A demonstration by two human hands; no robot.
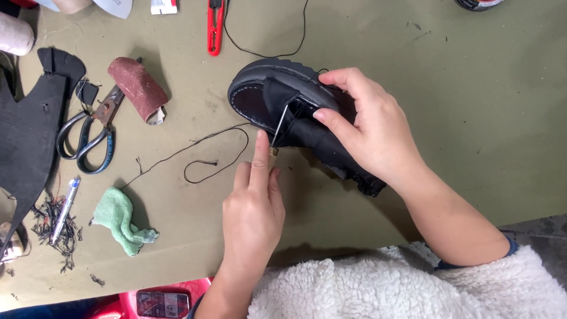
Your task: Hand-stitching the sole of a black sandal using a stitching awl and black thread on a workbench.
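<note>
1. A black shoe [277, 88] is lying tipped on its side near the middle of the olive counter [460, 118], its thick ridged sole facing far and left, its opening turned toward the person.
2. Pale stitching is running around the toe edge, and the upper is looking matte and dark, with a flap folded back near the middle.
3. The right hand [369, 127] is gripping the shoe from the right, fingers curled over the sole and thumb pressing on the flap, so it is clamped on the shoe.
4. The left hand [254, 207] is reaching up from the near side, fingers close together, pinching the end of a thin metal needle [279, 125] that is poking into the upper.
5. A black thread [201, 150] is trailing from the shoe to the left, looping across the counter.
6. Farther left, scissors [88, 139] with dark handles are lying beside a brown sandpaper roll [137, 87].
7. A green rag [121, 221] is sitting near the left, just right of a pen [64, 210] resting on thread scraps.
8. A red cutter [215, 26] is lying at the far edge, and a black leather piece [26, 136] is covering the far left.
</note>
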